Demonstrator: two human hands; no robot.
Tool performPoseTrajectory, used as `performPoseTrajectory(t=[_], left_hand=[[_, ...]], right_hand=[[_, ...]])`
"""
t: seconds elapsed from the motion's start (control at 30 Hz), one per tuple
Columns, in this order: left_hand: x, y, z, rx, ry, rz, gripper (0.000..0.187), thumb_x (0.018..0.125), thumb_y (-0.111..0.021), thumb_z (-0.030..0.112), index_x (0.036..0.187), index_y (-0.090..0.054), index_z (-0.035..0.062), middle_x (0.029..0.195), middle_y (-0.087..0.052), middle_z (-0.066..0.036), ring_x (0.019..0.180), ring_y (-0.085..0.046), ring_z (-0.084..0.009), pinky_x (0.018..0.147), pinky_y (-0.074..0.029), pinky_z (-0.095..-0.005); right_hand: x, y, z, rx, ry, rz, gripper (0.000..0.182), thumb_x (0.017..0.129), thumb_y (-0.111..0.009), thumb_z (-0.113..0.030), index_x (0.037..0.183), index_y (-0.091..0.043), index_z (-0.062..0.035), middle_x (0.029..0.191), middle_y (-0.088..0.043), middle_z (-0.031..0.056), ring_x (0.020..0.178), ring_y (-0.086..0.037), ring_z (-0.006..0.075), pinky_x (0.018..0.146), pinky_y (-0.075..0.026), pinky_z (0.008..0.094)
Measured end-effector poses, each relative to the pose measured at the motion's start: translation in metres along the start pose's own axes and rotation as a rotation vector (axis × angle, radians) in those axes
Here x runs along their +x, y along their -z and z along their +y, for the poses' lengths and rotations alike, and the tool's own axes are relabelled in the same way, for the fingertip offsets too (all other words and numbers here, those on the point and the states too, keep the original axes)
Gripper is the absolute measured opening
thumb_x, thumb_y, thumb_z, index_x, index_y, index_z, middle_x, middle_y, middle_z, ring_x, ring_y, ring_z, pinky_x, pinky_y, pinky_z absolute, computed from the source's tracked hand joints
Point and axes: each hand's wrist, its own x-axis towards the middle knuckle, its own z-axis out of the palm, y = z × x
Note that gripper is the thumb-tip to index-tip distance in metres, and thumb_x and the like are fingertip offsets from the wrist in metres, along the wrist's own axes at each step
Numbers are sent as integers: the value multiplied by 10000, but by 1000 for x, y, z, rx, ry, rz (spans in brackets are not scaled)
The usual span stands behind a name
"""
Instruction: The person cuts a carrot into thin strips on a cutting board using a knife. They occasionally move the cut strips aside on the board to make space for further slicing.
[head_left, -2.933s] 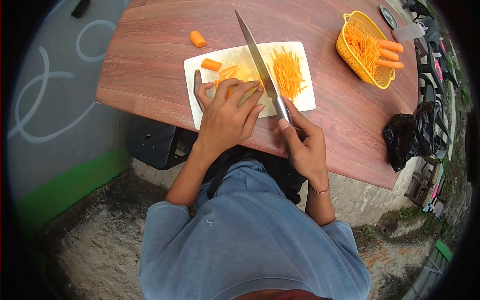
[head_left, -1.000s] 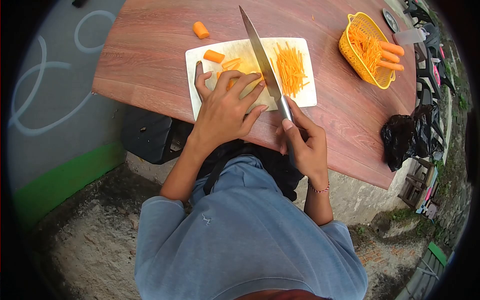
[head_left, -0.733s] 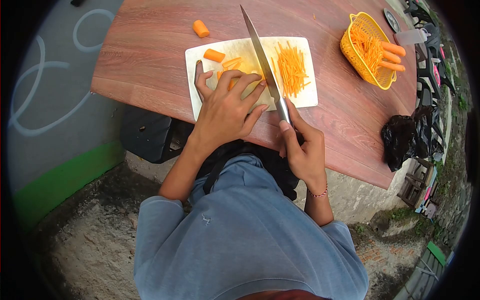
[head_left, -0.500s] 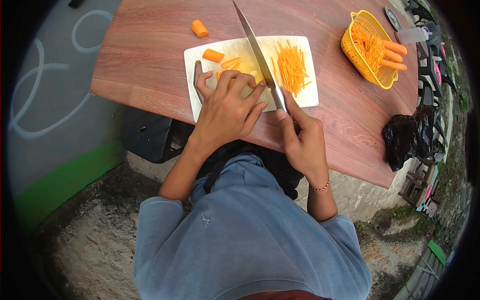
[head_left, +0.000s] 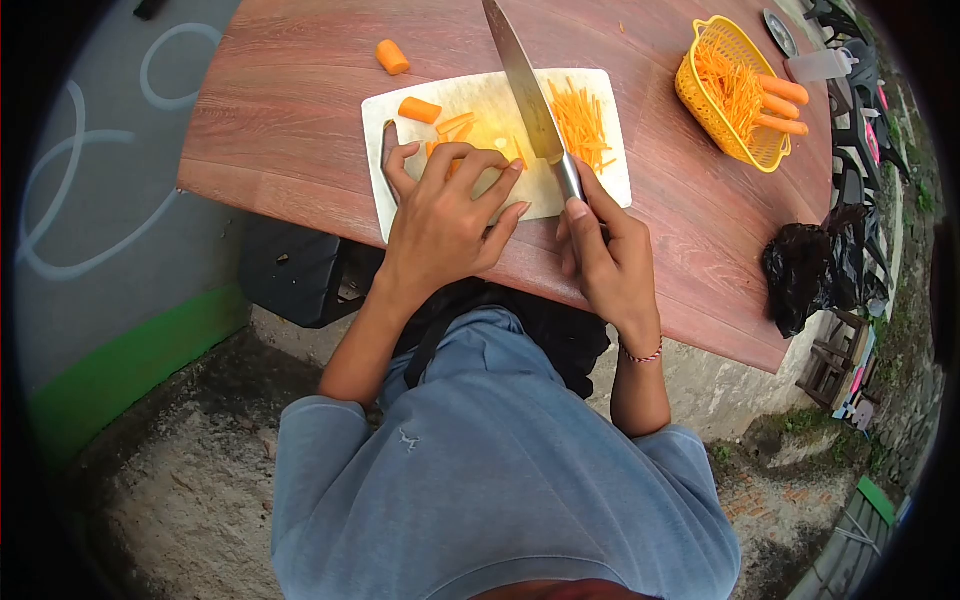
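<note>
In my right hand [head_left: 607,240] is a kitchen knife [head_left: 527,90], gripped by its handle, with the long blade pointing away from me over a white cutting board [head_left: 540,205]. The fingers of my left hand [head_left: 445,205] are bent down onto pieces of carrot on the board, and they partly hide them. Just beyond those fingers lie some carrot slices [head_left: 456,124] and a short carrot chunk [head_left: 420,109]. Right of the blade, thin carrot strips [head_left: 582,125] form a pile. The blade stands apart from my left fingertips.
Another carrot chunk [head_left: 392,57] lies on the wooden table [head_left: 290,130] behind the board. To the right, a yellow basket [head_left: 715,120] holds carrot shreds and whole carrots [head_left: 782,105]. Beyond it are a clear bottle [head_left: 820,66] and a black plastic bag [head_left: 800,280] at the table's edge.
My right hand and the knife have shifted right, away from my left fingers, and the blade now overlaps the strip pile's left side. My left hand stays nearly in place.
</note>
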Motion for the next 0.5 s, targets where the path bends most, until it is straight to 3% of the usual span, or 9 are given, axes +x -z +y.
performPoseTrajectory(t=[0.07, 0.17, 0.23, 0.5], left_hand=[[0, 0, 0, 3, 1, 1, 322, 920, -774, 331, 1174, -817, 139, 1172, -691, 20, 1154, -611, -209, 1121, -240, -643], [1, 0, 1, 12, 4, 3, 322, 917, -775, 336, 1166, -819, 136, 1168, -694, 22, 1149, -613, -206, 1121, -240, -643], [1, -1, 1, 16, 5, 3, 323, 917, -774, 336, 1164, -818, 133, 1170, -694, 22, 1148, -614, -205, 1120, -240, -643], [2, 0, 0, 20, -12, 13, 318, 915, -766, 328, 1146, -813, 114, 1167, -690, 15, 1145, -616, -209, 1113, -243, -641]], right_hand=[[-5, 0, 1, 28, -15, 2, 468, 1109, -553, -141, 1557, -541, -4, 721, -593, 58, 631, -554, 102, 630, -495, 306], [-12, -2, 6, -21, 41, 6, 490, 1127, -535, -141, 1602, -506, -22, 797, -616, 0, 600, -565, 59, 572, -472, 243], [-15, -3, 6, -20, 22, 17, 468, 1089, -589, -131, 1533, -563, 13, 776, -628, 108, 709, -589, 130, 717, -521, 306], [-22, -7, 1, -63, -23, 19, 471, 1072, -613, -117, 1521, -573, 21, 811, -658, 169, 734, -620, 150, 748, -536, 324]])
